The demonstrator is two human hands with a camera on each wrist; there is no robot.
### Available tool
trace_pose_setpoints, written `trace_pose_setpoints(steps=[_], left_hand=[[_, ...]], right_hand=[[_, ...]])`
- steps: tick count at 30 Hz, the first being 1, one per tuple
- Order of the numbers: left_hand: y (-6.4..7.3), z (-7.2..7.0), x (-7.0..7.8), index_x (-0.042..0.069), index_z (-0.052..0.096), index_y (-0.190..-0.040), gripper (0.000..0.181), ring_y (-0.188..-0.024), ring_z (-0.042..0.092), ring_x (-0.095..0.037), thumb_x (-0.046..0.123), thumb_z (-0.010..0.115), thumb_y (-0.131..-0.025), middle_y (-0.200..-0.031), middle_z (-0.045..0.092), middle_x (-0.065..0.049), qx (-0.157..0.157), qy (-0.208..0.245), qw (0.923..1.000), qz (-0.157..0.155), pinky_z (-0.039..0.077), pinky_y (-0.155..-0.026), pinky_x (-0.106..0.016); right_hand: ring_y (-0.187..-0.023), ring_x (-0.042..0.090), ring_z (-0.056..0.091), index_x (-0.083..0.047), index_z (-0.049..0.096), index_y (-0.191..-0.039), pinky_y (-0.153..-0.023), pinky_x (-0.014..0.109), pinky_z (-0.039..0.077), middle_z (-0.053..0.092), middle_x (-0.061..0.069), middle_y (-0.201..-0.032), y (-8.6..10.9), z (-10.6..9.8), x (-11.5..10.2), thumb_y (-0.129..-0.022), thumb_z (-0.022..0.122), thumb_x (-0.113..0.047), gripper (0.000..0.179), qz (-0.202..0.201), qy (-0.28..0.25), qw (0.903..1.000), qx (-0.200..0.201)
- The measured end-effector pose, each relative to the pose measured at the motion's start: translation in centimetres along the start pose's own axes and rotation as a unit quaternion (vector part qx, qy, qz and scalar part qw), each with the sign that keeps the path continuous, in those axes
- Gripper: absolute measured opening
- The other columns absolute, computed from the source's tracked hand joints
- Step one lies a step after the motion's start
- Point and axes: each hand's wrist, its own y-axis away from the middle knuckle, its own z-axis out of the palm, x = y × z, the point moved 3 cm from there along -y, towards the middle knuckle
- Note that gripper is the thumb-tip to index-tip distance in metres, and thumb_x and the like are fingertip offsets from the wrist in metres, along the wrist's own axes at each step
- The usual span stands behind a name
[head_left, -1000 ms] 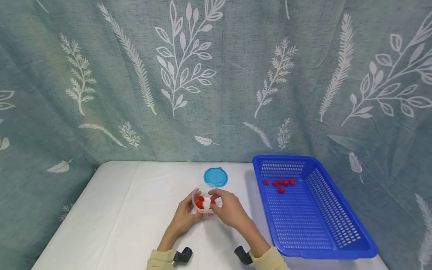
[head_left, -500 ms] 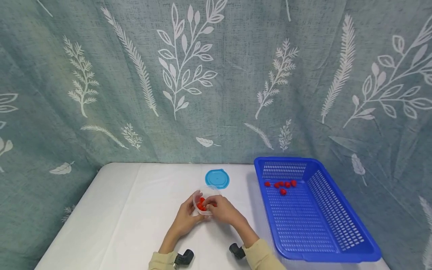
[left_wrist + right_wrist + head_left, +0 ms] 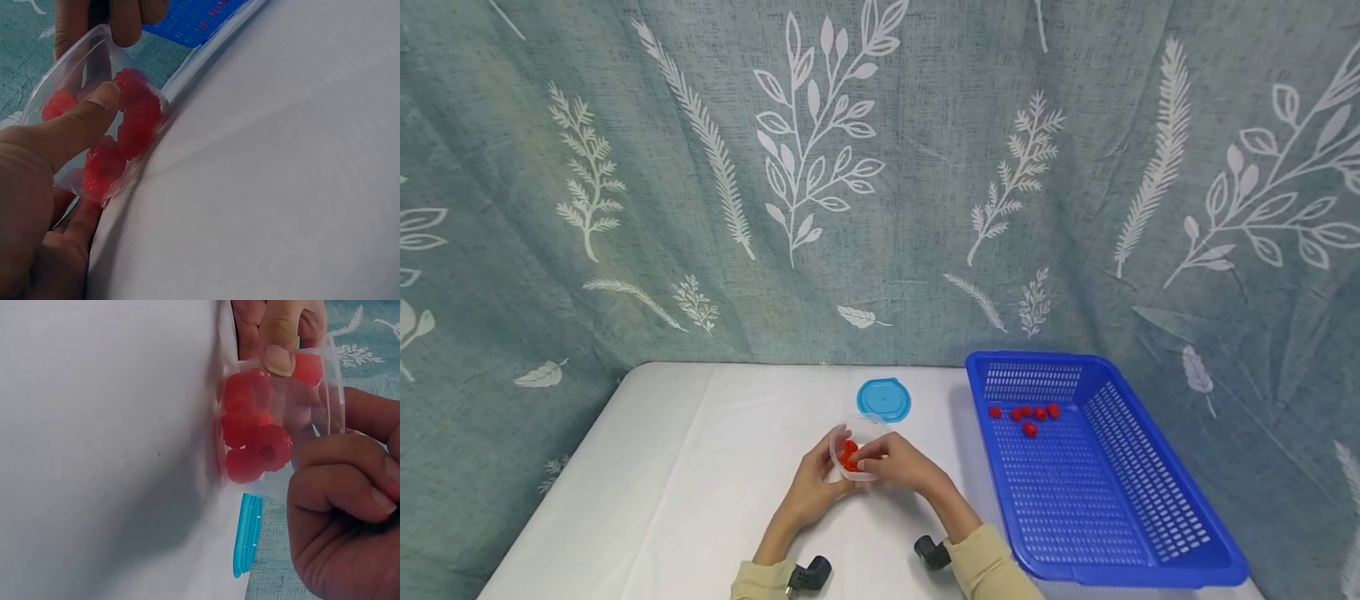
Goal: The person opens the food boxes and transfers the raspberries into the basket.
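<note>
My left hand point(image 3: 812, 486) grips a clear plastic container point(image 3: 272, 481) from its left side, thumb across the near wall and fingers behind. Several red raspberries point(image 3: 139, 127) lie inside it, seen through the wall in both wrist views. Over the rim comes my right hand point(image 3: 898, 463), its fingers bent and their tips down inside the container beside the raspberries. Those tips are partly hidden, and I cannot tell whether they pinch a raspberry. Just behind the container, a blue lid point(image 3: 883, 400) lies on the white table.
To the right stands a large blue plastic basket point(image 3: 1097, 571) with perforated walls. Several more raspberries point(image 3: 1030, 429) sit near its back left corner. A green curtain point(image 3: 895, 208) with white leaf prints hangs along the table's far edge.
Inside the container, my right hand's fingertips have moved left, from a raspberry at the right side toward the group at the left. The left hand keeps its grip. The head view shifts slightly.
</note>
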Motion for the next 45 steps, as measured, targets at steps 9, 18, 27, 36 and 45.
trace_pose_setpoints(steps=[9, 18, 27, 36, 45], left_hand=[[0.0, 0.3, -0.3, 0.002, 0.036, -0.156, 0.088, -0.147, 0.041, -0.034, 0.005, 0.083, -0.081, -0.153, 0.049, -0.018, -0.012, 0.022, 0.9997, -0.005, 0.029, -0.121, -0.047], [-0.2, 0.1, -0.1, -0.001, 0.033, -0.156, 0.089, -0.146, 0.042, -0.036, -0.001, 0.081, -0.081, -0.154, 0.046, -0.023, -0.01, 0.034, 0.9994, -0.006, 0.031, -0.12, -0.044], [-0.3, 0.0, -0.2, 0.0, 0.034, -0.156, 0.088, -0.146, 0.041, -0.035, 0.007, 0.082, -0.083, -0.153, 0.048, -0.02, -0.011, 0.024, 0.9997, -0.002, 0.032, -0.12, -0.043], [-0.2, 0.0, -0.2, 0.002, 0.034, -0.157, 0.089, -0.147, 0.04, -0.033, 0.007, 0.082, -0.083, -0.154, 0.048, -0.018, -0.017, 0.024, 0.9996, -0.006, 0.03, -0.121, -0.044], [-0.1, -0.1, 0.1, 0.005, 0.036, -0.157, 0.087, -0.146, 0.041, -0.035, 0.016, 0.082, -0.084, -0.155, 0.048, -0.015, -0.008, -0.017, 0.9998, -0.004, 0.035, -0.117, -0.048]], right_hand=[[-0.082, 0.011, 0.059, 0.0, 0.073, -0.104, -0.07, 0.022, 0.052, 0.072, 0.005, -0.097, 0.3, -0.1, 0.2, -0.096, 0.064, -0.008, 0.015, 0.021, -0.037, 0.9987, -0.028], [-0.079, 0.011, 0.067, 0.002, 0.072, -0.105, -0.074, 0.03, 0.061, 0.076, 0.009, -0.092, 0.0, 0.2, 0.3, -0.094, 0.068, -0.007, 0.014, 0.021, -0.103, 0.9944, -0.004], [-0.083, 0.016, 0.059, 0.001, 0.073, -0.112, -0.062, 0.022, 0.053, 0.071, 0.006, -0.096, 0.4, 0.4, -0.2, -0.088, 0.075, -0.01, 0.026, -0.007, -0.023, 0.9983, 0.054], [-0.103, 0.03, 0.064, -0.003, 0.076, -0.111, -0.082, 0.036, 0.062, 0.074, 0.01, -0.11, 1.7, 0.0, -1.7, -0.091, 0.074, -0.008, 0.021, -0.001, 0.041, 0.9946, 0.096], [-0.1, 0.021, 0.066, -0.004, 0.073, -0.116, -0.086, 0.033, 0.062, 0.075, 0.011, -0.114, 2.7, -0.7, -3.7, -0.095, 0.067, -0.005, 0.022, -0.05, -0.006, 0.9923, 0.113]])
